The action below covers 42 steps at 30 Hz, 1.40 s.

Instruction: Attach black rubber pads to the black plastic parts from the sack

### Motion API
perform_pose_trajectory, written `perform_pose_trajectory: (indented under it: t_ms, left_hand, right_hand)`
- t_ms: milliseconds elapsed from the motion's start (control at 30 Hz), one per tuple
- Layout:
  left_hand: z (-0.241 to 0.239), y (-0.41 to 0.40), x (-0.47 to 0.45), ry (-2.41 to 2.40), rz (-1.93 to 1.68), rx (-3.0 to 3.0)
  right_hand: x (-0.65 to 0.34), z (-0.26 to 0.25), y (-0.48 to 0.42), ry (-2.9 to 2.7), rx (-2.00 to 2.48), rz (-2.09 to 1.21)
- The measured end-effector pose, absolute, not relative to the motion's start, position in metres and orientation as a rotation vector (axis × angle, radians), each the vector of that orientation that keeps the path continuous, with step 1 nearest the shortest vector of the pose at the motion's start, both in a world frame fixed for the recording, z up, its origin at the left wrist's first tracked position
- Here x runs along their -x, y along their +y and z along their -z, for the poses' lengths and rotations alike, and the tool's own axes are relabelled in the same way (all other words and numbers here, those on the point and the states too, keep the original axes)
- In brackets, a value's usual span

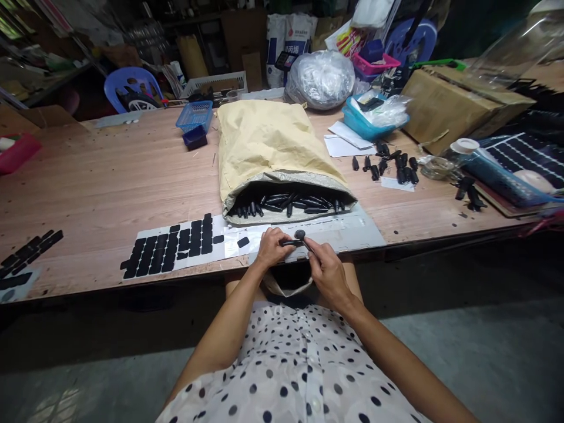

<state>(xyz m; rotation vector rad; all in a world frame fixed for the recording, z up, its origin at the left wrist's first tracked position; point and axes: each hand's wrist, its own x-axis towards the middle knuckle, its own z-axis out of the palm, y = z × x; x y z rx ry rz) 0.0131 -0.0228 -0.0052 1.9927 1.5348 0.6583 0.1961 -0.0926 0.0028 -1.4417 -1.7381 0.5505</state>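
Observation:
My left hand (271,249) and my right hand (326,273) meet at the table's front edge, both closed in a pinch on one small black plastic part (295,239) with a round end. Just behind them lies a tan paper sack (268,147) on its side, its mouth open toward me and filled with several black parts (286,205). To the left of my hands a white backing sheet (176,249) carries several black rectangular stickers, and one loose black sticker (242,241) sits near my left hand.
More black stickers (29,252) lie at the far left edge. Loose black parts (392,164) are scattered at right beside a blue tray (370,120), a cardboard box (458,106) and a blue basket (194,116). A bag (288,285) hangs below the table edge.

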Motion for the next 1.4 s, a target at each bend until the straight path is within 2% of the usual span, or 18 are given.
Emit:
perform_pose_trajectory:
  t_ms: [167, 467, 633, 900, 1100, 1400]
  left_hand:
    - [0.003, -0.024, -0.014, 1.545, -0.660, -1.998]
    - [0.004, -0.027, -0.019, 1.570, -0.635, -2.063]
    - [0.007, -0.025, -0.017, 1.540, -0.621, -2.096]
    - [0.013, -0.058, -0.012, 1.396, -0.745, -2.386]
    - [0.021, -0.088, -0.010, 1.302, -0.676, -2.562]
    - [0.005, -0.062, -0.020, 1.372, -0.842, -2.419]
  right_hand:
    - [-0.207, -0.006, -0.088, -1.709, 1.476, -0.567]
    - [-0.314, -0.019, -0.009, -1.262, 2.110, 0.021]
    - [-0.335, -0.005, 0.020, -1.100, 2.393, -0.018]
    - [-0.320, 0.011, 0.018, -1.168, 2.362, 0.137]
    - [-0.319, 0.012, 0.020, -1.170, 2.391, 0.146]
    - [-0.313, 0.006, 0.019, -1.184, 2.441, 0.096]
